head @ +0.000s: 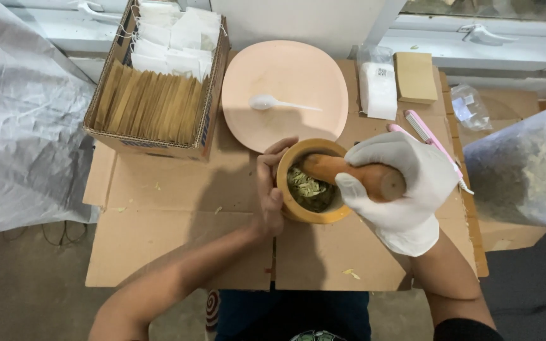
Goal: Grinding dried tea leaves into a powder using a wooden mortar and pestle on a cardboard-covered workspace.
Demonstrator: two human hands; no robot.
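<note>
Wooden mortar (314, 211) at mid-worktop, on flattened cardboard (178, 221), holding dried green leaves (304, 189); wooden pestle (349, 177) slanting in from the right, grip of the gloved right hand (406, 189) closed round it, bare left hand (270, 189) clasping the mortar's left wall. Judged mid-grinding, leaves mostly whole; calling next for firm downward pressing with the mortar braced. Farther off, a pink plate (298, 76) with white plastic spoon (273, 102), far left a cardboard box of sachets (153, 101), right a bag of leaves (526, 170).
</note>
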